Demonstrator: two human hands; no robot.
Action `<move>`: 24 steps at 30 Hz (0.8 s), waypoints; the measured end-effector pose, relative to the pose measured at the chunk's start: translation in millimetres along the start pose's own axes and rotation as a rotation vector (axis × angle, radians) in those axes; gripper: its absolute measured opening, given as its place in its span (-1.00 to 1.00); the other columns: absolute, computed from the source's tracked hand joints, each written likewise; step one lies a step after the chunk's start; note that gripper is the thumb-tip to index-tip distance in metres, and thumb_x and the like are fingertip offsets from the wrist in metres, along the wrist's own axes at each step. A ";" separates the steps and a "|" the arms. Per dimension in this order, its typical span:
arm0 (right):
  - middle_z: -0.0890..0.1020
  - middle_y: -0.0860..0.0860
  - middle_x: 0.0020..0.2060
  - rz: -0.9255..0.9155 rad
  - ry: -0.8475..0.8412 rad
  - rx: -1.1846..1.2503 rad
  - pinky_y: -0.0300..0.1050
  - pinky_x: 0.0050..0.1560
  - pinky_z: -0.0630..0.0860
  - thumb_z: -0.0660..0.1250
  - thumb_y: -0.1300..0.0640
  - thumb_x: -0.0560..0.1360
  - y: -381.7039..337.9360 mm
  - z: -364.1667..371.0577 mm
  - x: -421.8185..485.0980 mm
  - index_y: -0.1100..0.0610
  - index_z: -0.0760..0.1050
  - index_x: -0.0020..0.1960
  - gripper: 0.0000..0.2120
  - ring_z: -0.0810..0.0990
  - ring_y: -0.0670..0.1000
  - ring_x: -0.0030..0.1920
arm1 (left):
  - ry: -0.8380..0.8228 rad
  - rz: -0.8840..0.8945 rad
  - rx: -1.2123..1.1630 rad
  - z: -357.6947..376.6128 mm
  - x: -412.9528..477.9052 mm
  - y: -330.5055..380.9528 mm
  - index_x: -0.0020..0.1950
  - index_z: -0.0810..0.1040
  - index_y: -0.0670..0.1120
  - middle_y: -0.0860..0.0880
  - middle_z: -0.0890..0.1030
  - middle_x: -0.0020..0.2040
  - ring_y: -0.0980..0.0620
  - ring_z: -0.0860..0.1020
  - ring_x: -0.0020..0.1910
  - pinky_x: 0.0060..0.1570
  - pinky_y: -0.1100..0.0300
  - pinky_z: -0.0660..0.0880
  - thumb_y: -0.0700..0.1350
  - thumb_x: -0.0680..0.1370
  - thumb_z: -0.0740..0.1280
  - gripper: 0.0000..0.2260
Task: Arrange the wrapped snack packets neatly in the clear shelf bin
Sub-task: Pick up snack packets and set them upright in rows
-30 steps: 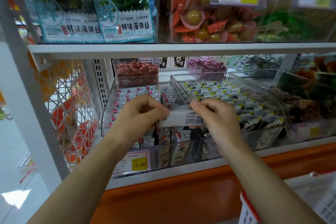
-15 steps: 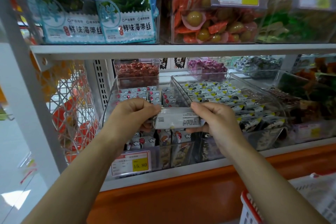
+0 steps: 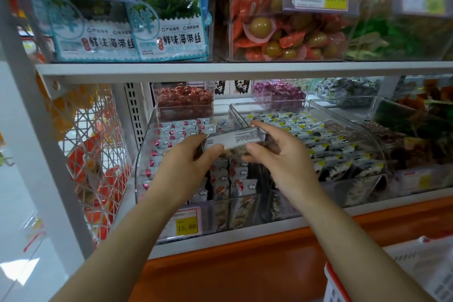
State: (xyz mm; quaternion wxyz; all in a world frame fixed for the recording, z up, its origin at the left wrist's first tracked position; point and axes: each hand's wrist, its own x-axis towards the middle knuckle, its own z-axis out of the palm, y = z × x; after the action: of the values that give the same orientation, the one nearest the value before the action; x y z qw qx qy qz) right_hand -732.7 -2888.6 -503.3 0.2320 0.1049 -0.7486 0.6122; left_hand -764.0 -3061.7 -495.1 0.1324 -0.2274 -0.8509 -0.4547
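Snack packet (image 3: pixel 232 138) in left hand (image 3: pixel 186 167)'s grip; right hand (image 3: pixel 282 162), splayed, apparently pinches.

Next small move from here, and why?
Probably lower the packet down into the clear bin and line it up with the rows there. Both the left hand and right hand hold its ends above the bin, so it isn't placed yet.

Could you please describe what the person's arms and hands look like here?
The left forearm and right forearm are bare down to the frame's lower edge; no sleeves show. The left hand and right hand are ungloved, with no rings, watch or bracelet visible.
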 end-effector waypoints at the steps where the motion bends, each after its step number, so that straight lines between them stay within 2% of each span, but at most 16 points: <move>1: 0.63 -0.02 -0.04 -0.021 0.040 -0.020 -0.32 -0.23 0.58 0.36 0.22 0.48 -1.2 -0.3 3.2 0.02 0.48 0.20 -0.69 0.67 -0.13 -0.17 | -0.021 0.011 0.021 2.5 2.4 -0.4 -0.13 0.50 0.00 0.06 0.44 -0.40 0.20 0.37 -0.48 -0.52 0.39 0.27 0.06 0.57 0.19 -0.80; 3: 0.64 0.00 -0.14 -0.031 0.155 -0.065 -0.34 -0.37 0.55 0.36 0.19 0.48 -1.1 -2.4 10.9 0.14 0.55 0.04 -0.86 0.65 -0.17 -0.25 | -0.017 0.020 0.072 5.2 12.2 -3.0 0.08 0.53 -0.03 0.07 0.48 -0.33 0.25 0.42 -0.43 -0.49 0.39 0.31 0.05 0.60 0.15 -0.75; 4: 0.64 0.03 -0.16 -0.019 0.222 -0.068 -0.32 -0.38 0.55 0.36 0.17 0.48 0.4 -4.1 15.1 0.18 0.56 0.00 -0.88 0.64 -0.17 -0.27 | 0.009 0.011 0.119 5.6 19.9 -5.8 0.19 0.50 -0.07 0.04 0.53 -0.24 0.22 0.48 -0.31 -0.39 0.33 0.40 0.04 0.61 0.14 -0.72; 5: 0.64 0.04 -0.15 -0.002 0.282 -0.058 -0.28 -0.34 0.57 0.36 0.16 0.49 2.1 -5.7 19.4 0.21 0.55 0.00 -0.85 0.64 -0.15 -0.27 | 0.032 -0.004 0.199 5.8 29.3 -9.5 0.23 0.48 -0.10 -0.02 0.56 -0.14 0.09 0.52 -0.18 -0.24 0.20 0.49 0.00 0.61 0.14 -0.71; 6: 0.64 0.05 -0.12 0.022 0.331 -0.043 -0.24 -0.27 0.58 0.37 0.14 0.48 4.6 -7.1 23.5 0.22 0.54 0.02 -0.82 0.65 -0.11 -0.23 | 0.030 -0.011 0.311 7.1 40.3 -14.3 0.17 0.48 -0.16 -0.11 0.58 -0.05 -0.05 0.52 -0.05 -0.09 0.06 0.50 -0.03 0.61 0.15 -0.74; 8: 0.62 -0.01 -0.11 0.070 0.394 0.005 -0.27 -0.24 0.56 0.38 0.11 0.48 10.2 -8.9 30.2 0.16 0.50 0.04 -0.82 0.66 -0.02 -0.21 | -0.049 -0.028 0.535 12.1 62.5 -23.1 -0.02 0.44 -0.20 -0.17 0.54 0.02 -0.17 0.46 0.08 0.10 -0.07 0.43 -0.09 0.60 0.14 -0.80; 9: 0.61 -0.04 -0.14 0.092 0.412 0.027 -0.31 -0.28 0.54 0.38 0.11 0.48 12.3 -8.9 32.5 0.15 0.49 0.04 -0.82 0.66 -0.02 -0.25 | -0.110 -0.055 0.618 15.8 72.6 -26.1 -0.05 0.42 -0.17 -0.16 0.52 0.03 -0.18 0.44 0.13 0.16 -0.09 0.39 -0.09 0.59 0.13 -0.82; 11: 0.59 -0.07 -0.19 0.122 0.440 0.051 -0.23 -0.23 0.57 0.38 0.11 0.48 16.0 -8.1 37.0 0.17 0.48 0.05 -0.79 0.67 -0.01 -0.27 | -0.261 -0.102 0.769 23.8 90.9 -31.4 0.06 0.44 -0.16 -0.17 0.48 0.18 -0.15 0.39 0.25 0.31 -0.18 0.23 -0.05 0.60 0.09 -0.78; 13: 0.60 -0.03 -0.15 0.133 0.450 0.051 -0.07 -0.11 0.58 0.39 0.12 0.48 19.0 -6.9 40.9 0.20 0.47 0.05 -0.78 0.67 0.08 -0.17 | -0.378 -0.127 0.883 31.1 103.0 -36.8 0.15 0.44 -0.15 -0.17 0.43 0.30 -0.14 0.33 0.34 0.37 -0.28 0.07 -0.01 0.62 0.04 -0.70; 17: 0.57 0.03 -0.18 0.102 0.447 0.059 0.07 0.02 0.57 0.40 0.16 0.47 18.5 -3.2 44.7 0.23 0.46 0.03 -0.79 0.63 0.12 -0.11 | -0.445 -0.156 0.959 34.1 107.9 -45.0 0.15 0.45 -0.13 -0.15 0.43 0.30 -0.12 0.29 0.37 0.37 -0.33 -0.02 0.03 0.63 -0.02 -0.64; 20: 0.58 0.05 -0.14 0.013 0.417 -0.077 -0.05 -0.06 0.49 0.41 0.14 0.46 13.9 2.5 48.1 0.23 0.48 0.04 -0.76 0.57 0.01 -0.14 | -0.400 -0.144 0.960 30.5 100.0 -45.9 0.13 0.48 -0.12 -0.14 0.42 0.26 -0.10 0.31 0.35 0.38 -0.30 -0.01 0.06 0.62 -0.02 -0.62; 22: 0.58 0.01 -0.06 -0.066 0.367 -0.200 -0.26 -0.04 0.42 0.43 0.14 0.44 9.3 9.4 55.4 0.20 0.48 0.11 -0.71 0.53 -0.03 -0.07 | -0.390 -0.135 0.960 27.9 92.5 -47.4 0.16 0.47 -0.11 -0.12 0.41 0.25 -0.09 0.30 0.33 0.37 -0.27 0.03 0.08 0.62 -0.03 -0.61; 24: 0.55 -0.01 -0.08 -0.142 0.262 -0.331 -0.41 -0.17 0.34 0.43 0.19 0.44 6.6 19.0 69.9 0.20 0.49 0.09 -0.74 0.50 -0.06 -0.07 | -0.368 -0.123 0.926 27.2 86.0 -49.5 0.17 0.47 -0.09 -0.09 0.40 0.22 -0.07 0.30 0.31 0.36 -0.23 0.04 0.09 0.61 -0.01 -0.62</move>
State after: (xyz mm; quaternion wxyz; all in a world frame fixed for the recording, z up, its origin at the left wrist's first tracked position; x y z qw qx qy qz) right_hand -800.6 -2896.5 -478.5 0.3837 0.0377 -0.7930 0.4717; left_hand -863.7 -3040.1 -508.2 0.0401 -0.1704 -0.9845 0.0111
